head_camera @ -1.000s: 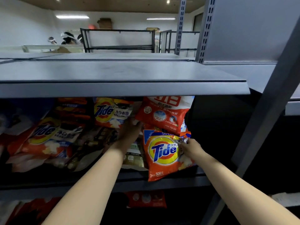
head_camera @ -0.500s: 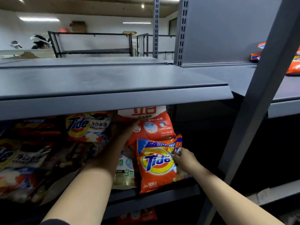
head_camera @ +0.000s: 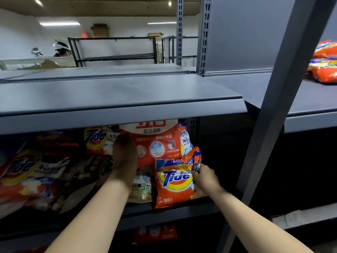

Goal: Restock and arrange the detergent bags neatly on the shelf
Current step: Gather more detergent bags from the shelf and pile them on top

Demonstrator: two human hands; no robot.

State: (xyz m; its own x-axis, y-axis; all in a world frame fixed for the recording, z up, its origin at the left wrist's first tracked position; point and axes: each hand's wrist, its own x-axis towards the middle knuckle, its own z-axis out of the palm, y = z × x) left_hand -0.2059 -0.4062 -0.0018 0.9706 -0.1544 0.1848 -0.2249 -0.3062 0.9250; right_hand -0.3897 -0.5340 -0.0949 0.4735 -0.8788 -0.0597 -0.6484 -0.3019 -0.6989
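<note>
Under grey shelf [head_camera: 118, 114], right hand [head_camera: 206, 178] pinches Tide "508" bag [head_camera: 173, 187]; left hand [head_camera: 125, 154] unclear.

Colours and patterns of shelving and detergent bags, head view.

Upper shelf [head_camera: 116, 95]: uniform matt grey; the upright post [head_camera: 273, 114] at 3 o'clock matches. Front Tide bag [head_camera: 174, 183] at 5 o'clock: orange body, blue band across the top, yellow-and-orange bullseye disc bearing a dark blue logo, white "508" at the base. Red bag [head_camera: 156, 143] at 12 o'clock of it: red-orange field, white top panel with red characters, round blue-and-white emblems. Gold bag [head_camera: 143, 189] at centre: dull gold with green "3". Left Tide bags [head_camera: 31, 172] at 9 o'clock: orange, yellow disc, white panel. Bags [head_camera: 324, 61] at 2 o'clock: orange, yellow, blue stripes.
</note>
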